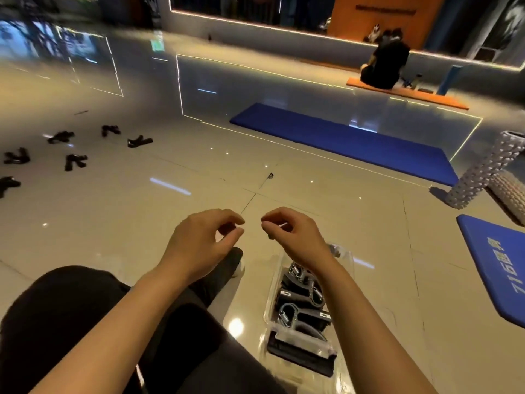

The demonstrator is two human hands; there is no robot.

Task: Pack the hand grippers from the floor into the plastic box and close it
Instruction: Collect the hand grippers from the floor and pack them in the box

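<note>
Though clear, box [301, 311] with black grippers [301, 291]

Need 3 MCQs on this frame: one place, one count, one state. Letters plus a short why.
1. Where do the loose hand grippers lie?
A. on the blue mat
B. on the floor, far left
C. on the person's lap

2. How many loose ones show on the floor?
A. two
B. six
C. twelve

3. What are the hands doing?
A. both hold nothing, above the floor
B. both grip one hand gripper
C. both press the box lid shut

Key:
1 B: the dark pieces are scattered on the tiles at the left, well away from the blue mat.
2 B: six dark pieces can be counted there, one cut by the frame edge.
3 A: the left hand and right hand have loosely curled fingers with nothing in them, beyond the plastic box, which already holds several.
</note>
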